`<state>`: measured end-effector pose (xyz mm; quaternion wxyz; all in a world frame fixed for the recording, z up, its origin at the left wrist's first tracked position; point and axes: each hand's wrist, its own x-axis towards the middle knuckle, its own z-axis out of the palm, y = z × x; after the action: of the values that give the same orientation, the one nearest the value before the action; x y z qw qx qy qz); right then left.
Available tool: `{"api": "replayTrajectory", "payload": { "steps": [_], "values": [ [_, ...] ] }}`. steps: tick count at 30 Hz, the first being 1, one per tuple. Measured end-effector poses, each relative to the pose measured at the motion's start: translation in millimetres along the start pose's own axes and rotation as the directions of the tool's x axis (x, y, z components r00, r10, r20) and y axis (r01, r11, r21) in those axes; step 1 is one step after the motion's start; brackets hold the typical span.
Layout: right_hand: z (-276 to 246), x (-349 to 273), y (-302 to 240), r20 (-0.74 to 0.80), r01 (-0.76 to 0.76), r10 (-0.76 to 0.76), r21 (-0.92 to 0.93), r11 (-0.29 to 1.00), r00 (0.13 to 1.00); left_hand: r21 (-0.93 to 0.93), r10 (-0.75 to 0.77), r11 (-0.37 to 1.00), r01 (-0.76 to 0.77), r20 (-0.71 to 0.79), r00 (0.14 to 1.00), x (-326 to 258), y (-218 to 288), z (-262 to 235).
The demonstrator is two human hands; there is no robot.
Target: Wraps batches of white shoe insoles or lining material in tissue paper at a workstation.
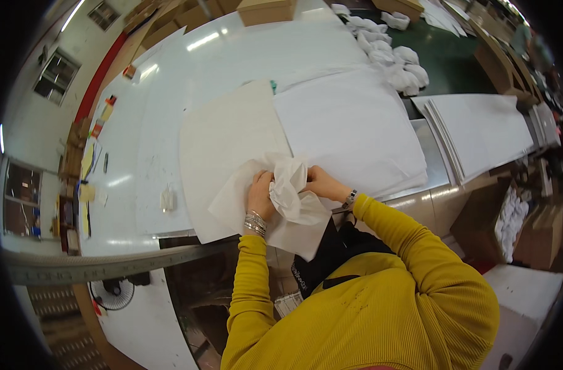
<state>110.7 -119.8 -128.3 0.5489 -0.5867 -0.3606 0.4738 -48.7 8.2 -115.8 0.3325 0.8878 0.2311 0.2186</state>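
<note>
Both hands, left hand (260, 192) and right hand (319, 183), are clamped on crumpled tissue paper (292, 185) mid-frame; I'd scrunch evenly, keeping it over the paper stack (349, 123).

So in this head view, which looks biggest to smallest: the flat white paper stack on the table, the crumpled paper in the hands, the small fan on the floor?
1. Flat white paper stack, clearly largest.
2. Crumpled paper, gripped by the left hand and right hand.
3. Small fan, smallest, though it sits farther down, so its true size is unsure.
</note>
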Motion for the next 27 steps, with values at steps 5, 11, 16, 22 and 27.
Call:
{"api": "replayTrajectory", "payload": {
  "steps": [5,11,16,22,27],
  "values": [
    [-91.2,-61.9,-13.8,-0.413,0.073,-0.327,-0.523,0.849,0.85,0.114,-0.205,0.971,0.212,-0.072,0.976,31.7,20.4,-2.8],
    [-139.1,-134.8,10.9,-0.587,-0.417,-0.351,-0.789,0.452,0.73,0.422,0.563,0.813,-0.401,-0.394,0.727,131.0,99.8,34.4],
    [-120.0,-138.6,21.3,-0.52,-0.448,-0.451,-0.854,0.265,0.725,0.261,0.375,0.869,-0.421,0.211,0.903,86.0,115.5,181.4],
    [-123.6,-146.9,13.4,-0.487,-0.393,-0.399,-0.87,0.299,0.777,0.093,0.393,0.909,-0.406,0.128,0.91,82.4,122.4,183.9],
    [-125.8,-107.3,16.8,-0.434,-0.316,-0.368,-0.886,0.339,0.822,-0.01,0.133,0.991,-0.133,-0.042,0.99,112.3,127.2,179.0]
  ]
}}
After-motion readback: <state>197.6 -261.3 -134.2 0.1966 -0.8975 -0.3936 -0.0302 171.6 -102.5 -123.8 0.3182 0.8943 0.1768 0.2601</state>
